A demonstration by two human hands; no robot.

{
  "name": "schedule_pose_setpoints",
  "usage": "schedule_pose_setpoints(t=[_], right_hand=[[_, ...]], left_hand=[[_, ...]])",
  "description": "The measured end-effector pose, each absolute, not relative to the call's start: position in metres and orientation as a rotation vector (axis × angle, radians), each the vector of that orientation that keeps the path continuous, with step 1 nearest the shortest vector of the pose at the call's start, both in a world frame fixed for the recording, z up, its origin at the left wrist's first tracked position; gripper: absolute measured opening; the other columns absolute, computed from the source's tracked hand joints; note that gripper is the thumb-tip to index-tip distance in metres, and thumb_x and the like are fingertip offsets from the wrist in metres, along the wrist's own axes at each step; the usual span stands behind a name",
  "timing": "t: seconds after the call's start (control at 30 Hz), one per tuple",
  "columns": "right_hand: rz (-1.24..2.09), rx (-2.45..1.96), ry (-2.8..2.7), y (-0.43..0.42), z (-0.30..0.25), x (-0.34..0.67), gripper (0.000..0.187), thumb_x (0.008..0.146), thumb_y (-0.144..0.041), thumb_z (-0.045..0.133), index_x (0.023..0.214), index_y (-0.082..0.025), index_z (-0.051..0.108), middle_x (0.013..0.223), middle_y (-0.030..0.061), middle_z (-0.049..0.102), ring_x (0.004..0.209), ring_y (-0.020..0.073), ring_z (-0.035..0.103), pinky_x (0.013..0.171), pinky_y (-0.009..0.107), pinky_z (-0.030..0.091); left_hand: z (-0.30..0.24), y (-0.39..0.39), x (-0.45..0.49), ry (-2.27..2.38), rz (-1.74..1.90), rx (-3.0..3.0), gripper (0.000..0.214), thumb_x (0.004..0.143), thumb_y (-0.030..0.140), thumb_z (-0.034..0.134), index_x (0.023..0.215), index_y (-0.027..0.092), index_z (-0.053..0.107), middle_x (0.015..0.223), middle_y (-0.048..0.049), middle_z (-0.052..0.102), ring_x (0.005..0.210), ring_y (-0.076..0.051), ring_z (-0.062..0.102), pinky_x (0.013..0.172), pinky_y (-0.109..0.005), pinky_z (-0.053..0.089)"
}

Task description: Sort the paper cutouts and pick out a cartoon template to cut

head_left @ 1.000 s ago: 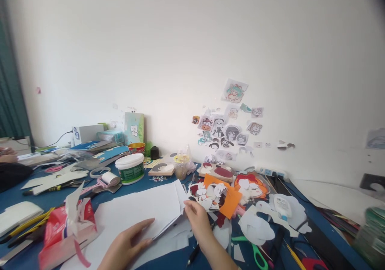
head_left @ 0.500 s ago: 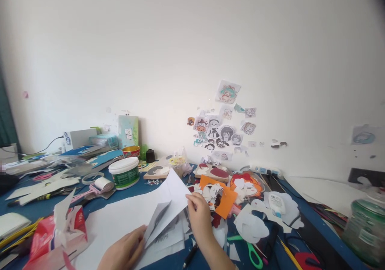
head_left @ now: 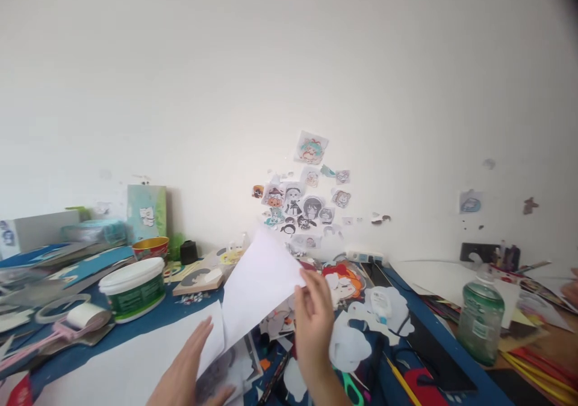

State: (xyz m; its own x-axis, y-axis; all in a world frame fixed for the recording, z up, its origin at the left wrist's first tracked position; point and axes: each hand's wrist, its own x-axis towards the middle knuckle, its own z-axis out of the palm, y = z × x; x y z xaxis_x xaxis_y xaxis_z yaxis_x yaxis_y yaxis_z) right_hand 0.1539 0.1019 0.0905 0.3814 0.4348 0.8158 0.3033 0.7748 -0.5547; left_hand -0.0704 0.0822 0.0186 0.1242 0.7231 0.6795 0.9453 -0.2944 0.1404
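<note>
A home craft corner; paper cut-outs litter the blue table (head_left: 180,306); stickers (head_left: 301,198) dot the wall.

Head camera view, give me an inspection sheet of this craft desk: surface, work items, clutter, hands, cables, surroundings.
Surface: blue table, largely covered.
Work items: white paper sheet lifted at its right edge; more white paper flat beneath.
Clutter: white-lidded green tub, tape roll, glue bottle, green-handled scissors, green jar, paper cutouts.
Hands: right hand pinches the lifted sheet; left hand open, fingers over the flat paper.
Cables: power strip by the wall; cords not clear.
Surroundings: white wall with cartoon stickers.
</note>
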Motion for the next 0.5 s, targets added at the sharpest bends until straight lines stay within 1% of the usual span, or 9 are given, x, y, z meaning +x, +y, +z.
schedule_pose_setpoints(t=[0.03, 0.1, 0.17, 0.2, 0.23, 0.3, 0.37, 0.4, 0.5], right_hand=[[0.072, -0.670, -1.275, 0.097, 0.091, 0.146, 0.030, 0.082, -0.015, 0.047, 0.110, -0.023, 0.056, 0.104, 0.0106, 0.054, 0.082, 0.0176, 0.058, 0.067, 0.031, 0.054], [0.063, -0.576, -1.386, 0.087, 0.093, 0.134, 0.039, 0.081, -0.009, 0.045, 0.116, -0.026, 0.050, 0.109, 0.0101, 0.050, 0.069, 0.0126, 0.056, 0.066, 0.031, 0.053], [0.078, -0.529, -1.448, 0.080, 0.095, 0.127, 0.045, 0.078, -0.005, 0.046, 0.118, -0.028, 0.047, 0.111, 0.0094, 0.048, 0.065, 0.0105, 0.054, 0.069, 0.032, 0.052], [0.093, -0.511, -1.460, 0.078, 0.096, 0.125, 0.047, 0.078, -0.004, 0.045, 0.118, -0.028, 0.046, 0.111, 0.0090, 0.047, 0.063, 0.0097, 0.054, 0.070, 0.031, 0.052], [0.107, -0.499, -1.464, 0.078, 0.097, 0.125, 0.048, 0.077, -0.003, 0.045, 0.118, -0.029, 0.046, 0.111, 0.0087, 0.047, 0.062, 0.0090, 0.053, 0.070, 0.031, 0.052], [0.139, -0.493, -1.454, 0.080, 0.097, 0.127, 0.048, 0.076, -0.002, 0.045, 0.115, -0.029, 0.048, 0.111, 0.0081, 0.046, 0.061, 0.0083, 0.054, 0.070, 0.031, 0.052], [0.190, -0.522, -1.437, 0.086, 0.096, 0.131, 0.041, 0.075, -0.003, 0.047, 0.107, -0.028, 0.054, 0.111, 0.0076, 0.047, 0.063, 0.0089, 0.056, 0.070, 0.031, 0.052], [0.228, -0.554, -1.426, 0.090, 0.095, 0.133, 0.035, 0.075, -0.004, 0.049, 0.100, -0.027, 0.059, 0.111, 0.0073, 0.048, 0.065, 0.0099, 0.057, 0.070, 0.031, 0.052], [0.365, -0.659, -1.376, 0.100, 0.094, 0.141, 0.017, 0.074, -0.010, 0.056, 0.079, -0.023, 0.066, 0.110, 0.0073, 0.051, 0.072, 0.0136, 0.058, 0.065, 0.029, 0.053]], left_hand=[[0.028, 0.087, -0.053, -1.529, -1.022, -2.027, 0.081, 0.068, 0.052, 0.055, 0.134, 0.014, 0.026, 0.132, -0.0144, 0.045, 0.112, -0.027, 0.051, 0.087, -0.037, 0.047], [0.047, 0.099, -0.022, -1.488, -1.121, -1.941, 0.075, 0.074, 0.046, 0.050, 0.134, 0.010, 0.024, 0.127, -0.0183, 0.049, 0.107, -0.026, 0.055, 0.080, -0.034, 0.050], [0.062, 0.111, -0.001, -1.524, -1.188, -1.908, 0.054, 0.081, 0.035, 0.040, 0.129, 0.013, 0.032, 0.116, -0.0148, 0.059, 0.093, -0.022, 0.063, 0.066, -0.026, 0.052], [0.067, 0.117, 0.004, -1.502, -1.215, -1.895, 0.044, 0.082, 0.030, 0.036, 0.124, 0.016, 0.040, 0.109, -0.0120, 0.063, 0.087, -0.020, 0.065, 0.063, -0.025, 0.051], [0.071, 0.122, 0.006, -1.483, -1.248, -1.875, 0.037, 0.083, 0.028, 0.034, 0.117, 0.018, 0.047, 0.103, -0.0098, 0.066, 0.086, -0.019, 0.065, 0.065, -0.024, 0.050], [0.073, 0.127, 0.004, -1.523, -1.308, -1.849, 0.030, 0.083, 0.028, 0.032, 0.101, 0.021, 0.055, 0.089, -0.0066, 0.069, 0.077, -0.019, 0.066, 0.062, -0.023, 0.048], [0.073, 0.127, -0.003, -1.690, -1.372, -1.803, 0.025, 0.082, 0.031, 0.034, 0.083, 0.021, 0.057, 0.069, -0.0035, 0.067, 0.063, -0.018, 0.064, 0.053, -0.022, 0.045], [0.073, 0.125, -0.007, -1.793, -1.389, -1.791, 0.024, 0.081, 0.033, 0.035, 0.073, 0.022, 0.054, 0.059, -0.0014, 0.062, 0.055, -0.018, 0.061, 0.048, -0.022, 0.042], [0.076, 0.120, -0.017, -1.980, -1.465, -1.697, 0.029, 0.077, 0.039, 0.041, 0.052, 0.023, 0.038, 0.043, 0.0026, 0.046, 0.043, -0.015, 0.049, 0.042, -0.022, 0.035]])
